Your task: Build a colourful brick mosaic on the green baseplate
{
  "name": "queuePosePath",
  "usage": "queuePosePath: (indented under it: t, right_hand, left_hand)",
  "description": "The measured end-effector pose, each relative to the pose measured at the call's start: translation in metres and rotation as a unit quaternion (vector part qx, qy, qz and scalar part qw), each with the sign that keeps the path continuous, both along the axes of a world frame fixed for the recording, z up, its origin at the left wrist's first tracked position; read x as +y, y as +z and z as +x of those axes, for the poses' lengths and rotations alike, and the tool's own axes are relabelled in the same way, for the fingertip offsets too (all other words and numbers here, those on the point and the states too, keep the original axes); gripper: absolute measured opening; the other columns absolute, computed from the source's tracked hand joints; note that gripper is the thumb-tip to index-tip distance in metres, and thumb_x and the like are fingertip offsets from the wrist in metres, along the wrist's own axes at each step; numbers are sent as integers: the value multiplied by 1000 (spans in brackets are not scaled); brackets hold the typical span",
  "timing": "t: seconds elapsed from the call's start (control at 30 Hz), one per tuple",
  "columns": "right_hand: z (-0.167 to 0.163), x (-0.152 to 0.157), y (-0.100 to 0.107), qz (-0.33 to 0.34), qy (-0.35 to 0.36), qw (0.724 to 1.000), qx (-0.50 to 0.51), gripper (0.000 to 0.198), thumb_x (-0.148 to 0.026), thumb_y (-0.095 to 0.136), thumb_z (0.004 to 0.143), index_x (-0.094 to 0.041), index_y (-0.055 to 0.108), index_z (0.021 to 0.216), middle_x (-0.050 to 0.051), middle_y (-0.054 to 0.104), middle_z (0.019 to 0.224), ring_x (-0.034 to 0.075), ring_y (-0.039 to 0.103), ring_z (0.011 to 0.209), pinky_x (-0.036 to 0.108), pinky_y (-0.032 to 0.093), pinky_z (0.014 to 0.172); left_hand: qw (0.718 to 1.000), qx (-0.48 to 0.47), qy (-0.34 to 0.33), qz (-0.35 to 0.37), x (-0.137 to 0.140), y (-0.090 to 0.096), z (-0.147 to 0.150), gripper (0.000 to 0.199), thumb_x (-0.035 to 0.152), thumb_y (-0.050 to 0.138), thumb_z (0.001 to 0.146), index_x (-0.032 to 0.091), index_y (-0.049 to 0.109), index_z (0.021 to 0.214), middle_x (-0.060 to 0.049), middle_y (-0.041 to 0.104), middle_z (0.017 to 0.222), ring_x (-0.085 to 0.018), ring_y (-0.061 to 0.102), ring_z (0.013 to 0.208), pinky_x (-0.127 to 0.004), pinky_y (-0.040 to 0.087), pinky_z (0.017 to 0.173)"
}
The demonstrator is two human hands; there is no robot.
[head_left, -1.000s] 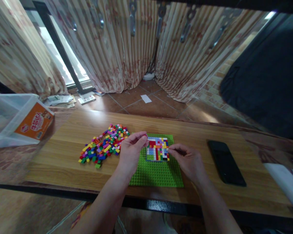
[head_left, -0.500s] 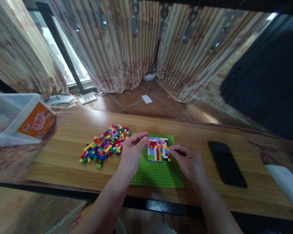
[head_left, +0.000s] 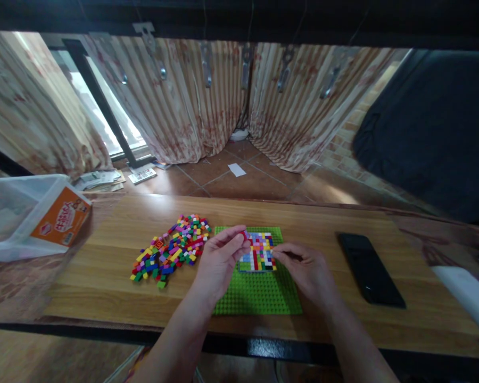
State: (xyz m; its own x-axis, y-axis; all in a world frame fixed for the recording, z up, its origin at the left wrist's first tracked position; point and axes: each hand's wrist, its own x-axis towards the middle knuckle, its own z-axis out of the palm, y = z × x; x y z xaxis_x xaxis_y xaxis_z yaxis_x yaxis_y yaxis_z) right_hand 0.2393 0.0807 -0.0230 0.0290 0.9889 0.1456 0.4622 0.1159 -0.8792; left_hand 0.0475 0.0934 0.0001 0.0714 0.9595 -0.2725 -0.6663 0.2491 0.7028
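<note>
A red brick [head_left: 243, 234] is pinched by the left hand [head_left: 216, 260] at the far-left corner of the multicoloured brick panel [head_left: 257, 260], seen over the far part of the green baseplate [head_left: 259, 298]. The right hand [head_left: 309, 268] is held, fingertips together, at the panel's right edge; whether anything is gripped cannot be told.

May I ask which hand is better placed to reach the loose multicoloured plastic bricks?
Probably the left hand, nearer those bricks though apparently pinching a red piece; the right hand is at the right edge of the green studded baseplate.
</note>
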Motion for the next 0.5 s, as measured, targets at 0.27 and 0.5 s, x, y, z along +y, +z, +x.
queuePosePath:
  t: [0.27, 0.5]
  right_hand:
    - [-16, -5, 23, 90, 56, 993, 57, 23, -32, 63, 88, -29, 72, 109, 4, 70, 106, 17, 65, 90, 31, 53, 79]
    - [-24, -9, 24, 86, 89, 992, 37, 20, -31, 62, 89, -29, 72, 106, 5, 68, 110, 19, 64, 103, 35, 52, 90]
  left_hand:
    - [993, -32, -113, 2, -6, 5, 5, 29, 18, 84, 67, 12, 77, 94, -5, 74, 78, -8, 65, 65, -19, 55, 67]
    - [989, 2, -147, 15, -8, 3, 9, 33, 22, 85, 66, 14, 77, 97, -5, 73, 80, -7, 62, 60, -18, 51, 60]
